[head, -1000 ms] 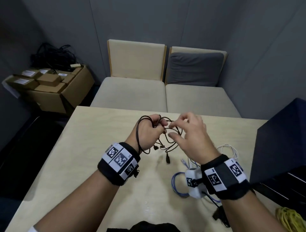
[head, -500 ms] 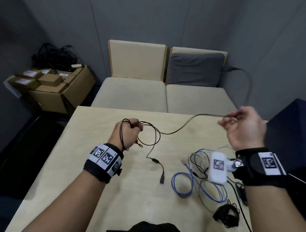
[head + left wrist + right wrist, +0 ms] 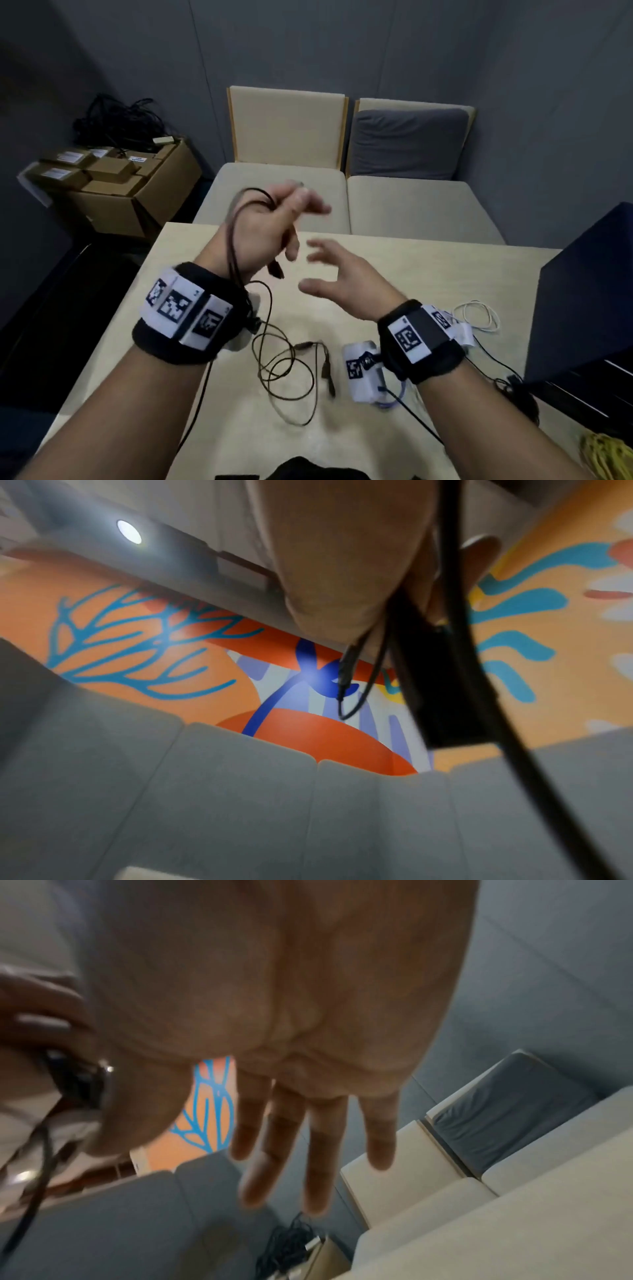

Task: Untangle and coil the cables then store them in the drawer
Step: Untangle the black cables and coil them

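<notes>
My left hand point(image 3: 270, 233) is raised above the far edge of the table point(image 3: 428, 274), fingers curled round several turns of a thin black cable point(image 3: 236, 240). The loops pass over the back of that hand and hang past my wrist. From there the cable drops to the tabletop and lies in loose overlapping rings, with a dark connector point(image 3: 327, 365) resting on the wood. A second black plug point(image 3: 275, 269) dangles just below my left palm. My right hand point(image 3: 342, 281) hovers just beside the left, fingers spread wide, holding nothing. A white cable point(image 3: 479, 317) lies coiled near my right wrist.
</notes>
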A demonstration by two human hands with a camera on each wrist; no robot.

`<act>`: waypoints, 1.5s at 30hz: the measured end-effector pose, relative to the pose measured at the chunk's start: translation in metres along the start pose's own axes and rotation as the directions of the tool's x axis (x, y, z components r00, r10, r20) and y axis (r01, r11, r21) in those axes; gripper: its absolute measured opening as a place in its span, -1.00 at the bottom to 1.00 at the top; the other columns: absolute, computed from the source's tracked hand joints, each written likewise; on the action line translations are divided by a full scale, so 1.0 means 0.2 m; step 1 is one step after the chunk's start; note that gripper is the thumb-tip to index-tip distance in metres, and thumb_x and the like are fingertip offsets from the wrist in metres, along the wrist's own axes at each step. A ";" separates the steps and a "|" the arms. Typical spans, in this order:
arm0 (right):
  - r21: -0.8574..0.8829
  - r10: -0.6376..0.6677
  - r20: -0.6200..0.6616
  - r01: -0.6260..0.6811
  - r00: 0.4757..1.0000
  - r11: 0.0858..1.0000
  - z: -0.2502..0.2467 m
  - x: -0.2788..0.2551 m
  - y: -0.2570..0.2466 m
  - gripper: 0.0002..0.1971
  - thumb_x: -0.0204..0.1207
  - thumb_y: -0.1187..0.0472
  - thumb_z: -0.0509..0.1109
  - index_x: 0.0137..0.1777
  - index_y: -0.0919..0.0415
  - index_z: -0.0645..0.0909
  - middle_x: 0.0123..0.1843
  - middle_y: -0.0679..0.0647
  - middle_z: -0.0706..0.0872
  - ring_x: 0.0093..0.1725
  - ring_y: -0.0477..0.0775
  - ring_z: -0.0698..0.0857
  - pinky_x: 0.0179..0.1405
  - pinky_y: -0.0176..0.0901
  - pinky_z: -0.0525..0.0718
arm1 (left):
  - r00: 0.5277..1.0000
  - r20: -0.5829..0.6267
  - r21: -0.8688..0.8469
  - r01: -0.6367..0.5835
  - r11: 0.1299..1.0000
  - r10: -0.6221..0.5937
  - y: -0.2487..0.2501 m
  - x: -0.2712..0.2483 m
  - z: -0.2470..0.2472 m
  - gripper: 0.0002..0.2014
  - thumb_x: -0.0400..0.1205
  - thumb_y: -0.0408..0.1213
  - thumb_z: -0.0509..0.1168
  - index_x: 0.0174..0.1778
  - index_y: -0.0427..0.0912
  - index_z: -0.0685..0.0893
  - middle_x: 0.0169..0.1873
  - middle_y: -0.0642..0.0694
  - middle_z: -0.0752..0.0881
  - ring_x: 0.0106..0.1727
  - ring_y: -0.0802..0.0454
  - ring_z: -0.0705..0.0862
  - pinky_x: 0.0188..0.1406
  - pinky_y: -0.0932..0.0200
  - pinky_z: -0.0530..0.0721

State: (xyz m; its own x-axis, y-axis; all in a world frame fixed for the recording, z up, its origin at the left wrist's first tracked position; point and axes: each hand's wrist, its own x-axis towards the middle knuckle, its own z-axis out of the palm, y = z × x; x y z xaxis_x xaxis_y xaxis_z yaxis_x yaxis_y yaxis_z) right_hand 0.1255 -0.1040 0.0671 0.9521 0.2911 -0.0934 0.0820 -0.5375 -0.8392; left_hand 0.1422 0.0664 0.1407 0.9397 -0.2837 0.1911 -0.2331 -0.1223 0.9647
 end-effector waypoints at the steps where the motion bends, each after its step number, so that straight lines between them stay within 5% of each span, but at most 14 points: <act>1: -0.010 0.038 0.048 -0.037 0.998 0.999 0.00 0.01 0.01 -0.44 0.43 -0.01 0.55 0.42 -0.07 0.48 0.24 -0.11 0.69 0.27 -0.17 0.62 0.36 -0.09 0.56 | 0.998 -0.062 -0.112 -0.021 0.993 0.015 0.02 0.01 -0.02 -0.73 0.66 -0.07 0.12 -0.06 -0.10 0.68 -0.03 -0.12 0.81 -0.67 0.09 0.49 -0.70 0.19 0.31; 5: 0.099 -0.055 0.257 0.031 0.965 0.995 0.15 0.01 -0.02 -0.47 0.46 0.05 0.54 0.42 -0.09 0.50 0.33 -0.18 0.63 0.35 -0.16 0.57 0.30 -0.34 0.49 | 0.968 -0.248 -0.249 -0.107 0.963 0.043 0.10 0.08 -0.06 -0.72 0.74 -0.11 0.06 0.00 -0.13 0.64 -0.05 -0.12 0.81 -0.68 0.14 0.46 -0.68 0.25 0.15; 8: 0.316 -0.187 0.277 0.095 0.942 0.944 0.27 0.02 -0.10 -0.85 0.53 0.28 0.44 0.06 0.14 0.61 -0.08 0.04 0.67 -0.05 -0.01 0.70 0.08 -0.18 0.61 | 0.920 -0.371 -0.154 -0.195 0.969 0.127 0.15 0.14 -0.05 -0.72 0.77 -0.14 0.02 0.02 -0.15 0.61 -0.03 -0.14 0.79 -0.68 0.14 0.46 -0.70 0.28 0.29; 12: 0.419 -0.047 -0.033 0.056 0.998 0.906 0.10 0.03 0.02 -0.75 0.64 0.39 0.27 -0.27 0.15 0.49 -0.45 -0.05 0.46 -0.54 -0.10 0.46 -0.52 -0.26 0.50 | 0.788 -0.553 0.115 -0.250 0.961 0.271 0.12 0.15 -0.23 -0.74 0.77 -0.13 -0.01 -0.02 -0.09 0.56 -0.07 -0.07 0.78 -0.61 0.12 0.50 -0.62 0.22 0.42; 14: 0.670 0.115 -0.231 0.072 0.966 0.739 -0.04 0.00 0.11 -0.71 0.64 0.43 0.22 -0.30 0.13 0.43 -0.48 -0.08 0.39 -0.61 -0.17 0.32 -0.61 -0.32 0.34 | 0.737 -0.590 0.325 -0.155 0.933 0.328 0.04 0.13 -0.34 -0.75 0.77 -0.14 0.01 -0.02 -0.11 0.56 -0.19 0.04 0.75 -0.41 0.19 0.60 -0.40 0.22 0.55; 16: 0.782 0.232 -0.389 0.185 0.892 0.596 -0.19 -0.02 0.19 -0.68 0.61 0.43 0.23 -0.33 0.10 0.37 -0.55 -0.09 0.33 -0.62 -0.16 0.25 -0.58 -0.30 0.32 | 0.768 -0.572 0.435 -0.015 0.900 0.289 -0.06 0.10 -0.40 -0.77 0.76 -0.22 0.04 -0.02 -0.17 0.58 -0.31 0.12 0.66 -0.35 0.39 0.59 -0.29 0.43 0.53; 18: 0.657 0.243 -0.538 0.221 0.807 0.721 -0.32 -0.03 0.23 -0.68 0.57 0.34 0.34 -0.39 0.08 0.42 -0.61 -0.08 0.33 -0.60 -0.11 0.30 -0.46 -0.18 0.41 | 0.824 -0.532 0.440 0.072 0.895 0.196 -0.18 0.07 -0.41 -0.76 0.76 -0.25 0.05 -0.06 -0.20 0.60 -0.37 0.13 0.61 -0.41 0.43 0.57 -0.38 0.46 0.52; 22: 0.261 0.188 -0.727 0.012 0.661 0.965 -0.49 -0.03 0.36 -0.72 0.51 0.16 0.44 -0.41 0.12 0.50 -0.51 0.02 0.46 -0.45 0.03 0.42 -0.36 -0.11 0.43 | 0.803 -0.578 0.044 0.211 0.976 -0.147 -0.29 0.03 -0.48 -0.77 0.69 -0.29 0.12 -0.25 -0.03 0.60 -0.57 0.11 0.61 -0.57 0.23 0.44 -0.68 0.36 0.31; 25: 0.072 0.205 -0.746 -0.229 0.634 0.971 -0.52 -0.07 0.46 -0.71 0.59 0.13 0.35 -0.32 0.27 0.49 -0.41 0.10 0.52 -0.31 0.14 0.43 -0.30 -0.12 0.37 | 0.722 -0.566 -0.464 0.121 0.878 -0.398 -0.24 -0.03 -0.61 -0.73 0.66 -0.33 0.11 -0.31 0.01 0.58 -0.54 0.16 0.50 -0.64 0.29 0.35 -0.72 0.44 0.20; 28: 0.020 0.255 -0.758 -0.368 0.601 0.929 -0.50 -0.08 0.50 -0.60 0.66 0.02 0.26 -0.37 0.22 0.42 -0.42 0.09 0.50 -0.25 0.23 0.44 -0.26 -0.09 0.32 | 0.653 -0.562 -0.612 0.086 0.786 -0.508 -0.24 -0.06 -0.75 -0.73 0.75 -0.27 -0.07 -0.23 0.03 0.40 -0.53 0.16 0.41 -0.72 0.26 0.27 -0.77 0.43 0.09; 31: 0.146 0.357 -0.665 -0.354 0.656 0.924 -0.49 -0.04 0.44 -0.61 0.67 -0.10 0.22 -0.27 0.17 0.50 -0.35 0.12 0.57 -0.37 0.20 0.51 -0.28 -0.05 0.52 | 0.663 -0.521 -0.667 0.077 0.741 -0.538 -0.26 -0.06 -0.76 -0.79 0.73 -0.20 0.05 -0.24 0.03 0.39 -0.52 0.17 0.47 -0.71 0.26 0.33 -0.81 0.42 0.12; 35: 0.667 0.422 -0.426 -0.037 0.801 0.744 -0.41 0.00 0.27 -0.80 0.73 0.13 0.17 -0.16 0.07 0.42 -0.37 0.03 0.48 -0.53 -0.03 0.47 -0.50 -0.19 0.46 | 0.835 -0.361 -0.594 0.137 0.792 -0.415 -0.20 -0.07 -0.51 -0.70 0.74 -0.02 0.04 -0.16 -0.09 0.53 -0.37 0.04 0.76 -0.56 0.24 0.62 -0.86 0.50 0.15; 40: 0.655 0.316 -0.309 -0.040 0.897 0.755 -0.31 0.01 0.12 -0.72 0.73 -0.10 0.09 -0.11 0.06 0.39 -0.31 0.04 0.51 -0.44 0.04 0.49 -0.42 -0.13 0.47 | 0.939 -0.037 -0.496 0.280 0.822 -0.342 -0.18 -0.04 -0.07 -0.51 0.65 0.14 -0.09 -0.01 -0.18 0.57 -0.09 -0.04 0.82 -0.29 0.04 0.81 -0.86 0.47 0.10; 45: 0.657 0.158 -0.217 0.024 0.963 0.754 -0.23 -0.04 0.06 -0.68 0.76 0.14 0.07 -0.19 0.23 0.47 -0.28 0.12 0.65 -0.43 0.04 0.58 -0.45 -0.19 0.50 | 0.964 0.053 -0.169 0.267 0.949 -0.262 -0.20 -0.02 0.26 -0.76 0.59 -0.17 0.40 0.04 -0.25 0.62 0.01 -0.15 0.77 -0.25 -0.07 0.76 -0.53 0.40 0.52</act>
State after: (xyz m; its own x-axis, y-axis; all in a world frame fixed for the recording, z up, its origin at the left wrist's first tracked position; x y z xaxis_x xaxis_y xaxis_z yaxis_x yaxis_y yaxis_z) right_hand 0.1328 -0.1500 0.0818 0.9940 0.0236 -0.1064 -0.1085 0.1217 -0.9866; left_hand 0.1339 0.0224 0.0907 0.9533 -0.2918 -0.0782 0.0723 -0.0310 0.9969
